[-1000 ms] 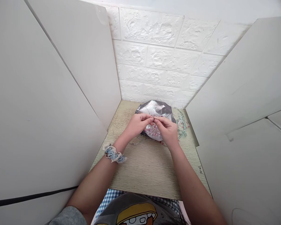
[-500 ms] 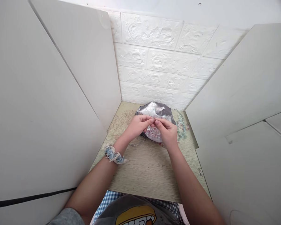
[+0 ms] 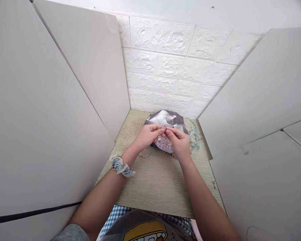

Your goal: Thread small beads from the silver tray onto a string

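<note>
My left hand (image 3: 149, 134) and my right hand (image 3: 178, 140) meet fingertip to fingertip, both pinched closed. Whatever lies between the fingertips is too small to make out. Just beneath them is a heap of small pink and white beads (image 3: 164, 144), partly covered by the hands. Behind the beads rises a shiny silver pouch or bag (image 3: 165, 116); its lower part is hidden by my fingers. To the right of my right hand lie strings of pale green beads (image 3: 194, 134). A clear beaded strand (image 3: 147, 152) rests under my left wrist.
The wooden tabletop (image 3: 155, 184) is narrow, with a white panel (image 3: 95, 67) on the left and another white panel (image 3: 261, 100) on the right. A white brick-patterned wall (image 3: 165, 67) closes off the back. Small metal bits (image 3: 213, 184) sit near the right edge.
Both hands keep their pinch at almost the same spot. The whole view has shifted very slightly; nothing on the table has visibly moved.
</note>
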Tool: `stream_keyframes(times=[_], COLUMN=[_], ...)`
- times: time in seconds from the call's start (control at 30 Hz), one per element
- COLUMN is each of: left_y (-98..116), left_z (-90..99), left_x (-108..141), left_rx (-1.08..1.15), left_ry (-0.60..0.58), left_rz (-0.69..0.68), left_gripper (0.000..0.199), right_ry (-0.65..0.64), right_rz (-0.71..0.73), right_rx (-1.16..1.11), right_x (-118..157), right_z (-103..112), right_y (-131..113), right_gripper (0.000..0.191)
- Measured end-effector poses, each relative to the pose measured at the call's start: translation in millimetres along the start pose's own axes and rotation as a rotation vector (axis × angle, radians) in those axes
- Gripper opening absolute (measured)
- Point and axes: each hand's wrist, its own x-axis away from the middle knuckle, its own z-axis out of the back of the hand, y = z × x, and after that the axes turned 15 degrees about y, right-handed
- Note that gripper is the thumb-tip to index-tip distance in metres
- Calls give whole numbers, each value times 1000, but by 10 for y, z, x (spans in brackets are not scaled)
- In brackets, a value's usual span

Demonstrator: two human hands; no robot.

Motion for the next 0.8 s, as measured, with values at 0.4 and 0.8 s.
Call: stream_keyframes(times=[0.4,0.8], left_y=[14,9], left_z=[-4,-8], left_x=[2,4], left_rx=[29,18], left_ry=[-9,18], left_rz=[5,8], left_gripper=[26,24], right_ry=[-12,-14], right_rz=[10,22], right_rx=[-31,26], right_x=[12,12], right_z=[-7,1], right_y=[-18,-31], right_gripper=[14,17])
